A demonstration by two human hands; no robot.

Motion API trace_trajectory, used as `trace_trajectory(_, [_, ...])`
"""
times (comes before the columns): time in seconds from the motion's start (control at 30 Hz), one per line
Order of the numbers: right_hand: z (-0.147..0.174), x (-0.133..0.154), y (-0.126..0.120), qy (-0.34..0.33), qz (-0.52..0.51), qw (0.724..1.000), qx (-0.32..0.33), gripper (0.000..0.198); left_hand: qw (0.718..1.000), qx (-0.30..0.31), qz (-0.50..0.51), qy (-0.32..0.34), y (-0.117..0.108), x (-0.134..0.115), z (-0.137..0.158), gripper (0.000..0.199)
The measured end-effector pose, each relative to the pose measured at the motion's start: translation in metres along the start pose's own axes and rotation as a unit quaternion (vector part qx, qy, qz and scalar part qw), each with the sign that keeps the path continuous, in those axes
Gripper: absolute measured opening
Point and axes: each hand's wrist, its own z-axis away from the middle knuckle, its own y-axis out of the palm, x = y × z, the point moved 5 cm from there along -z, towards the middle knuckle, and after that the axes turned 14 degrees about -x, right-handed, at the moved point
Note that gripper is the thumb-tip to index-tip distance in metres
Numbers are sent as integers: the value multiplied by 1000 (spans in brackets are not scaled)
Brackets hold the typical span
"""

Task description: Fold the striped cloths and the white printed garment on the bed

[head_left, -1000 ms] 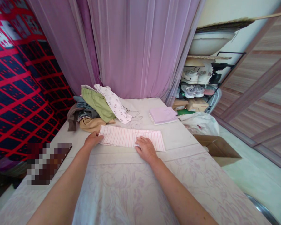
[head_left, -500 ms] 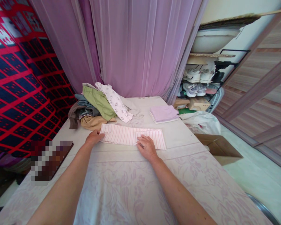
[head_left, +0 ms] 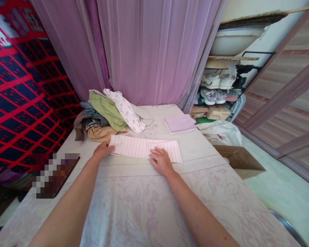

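A pink-and-white striped garment (head_left: 134, 146), folded into a long flat strip, lies across the cloth-covered table (head_left: 144, 199). At its left end, my left hand (head_left: 103, 150) pinches the edge between thumb and fingers. My right hand (head_left: 160, 160) rests on the strip right of its middle, fingers spread and lying flat on the fabric. Beyond my left hand is a heap of loose clothes, with green trousers (head_left: 108, 111), a white patterned garment (head_left: 125, 109) and a tan garment (head_left: 100, 133). A folded lilac garment (head_left: 180, 122) lies on a white one at the back right.
A pixelated dark object (head_left: 58, 176) lies on the table's left side. Purple curtains (head_left: 149, 51) hang behind the table. Right of it stand a shoe rack with shoes (head_left: 213, 96), a white plastic bag (head_left: 221, 132) and an open cardboard box (head_left: 242, 159) on the floor.
My hands and the striped garment keep almost the same places. The whole view has shifted very slightly.
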Motion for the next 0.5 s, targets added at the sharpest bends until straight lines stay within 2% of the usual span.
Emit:
trace_trajectory(0.2, [11, 7, -6, 4, 58, 998, -20, 45, 992, 60, 114, -15, -4, -9, 6, 24])
trace_trajectory(0.33, [16, 12, -3, -10, 74, 997, 37, 48, 976, 89, 196, -37, -10, -20, 18, 29])
trace_trajectory(0.4, [15, 11, -3, -9, 67, 997, 41, 47, 963, 102, 246, -41, -13, -31, 25, 36])
trace_trajectory(0.5, [10, 0, -9, 29, 26, 999, -8, 44, 927, 136, 349, -33, -17, -59, 37, 43])
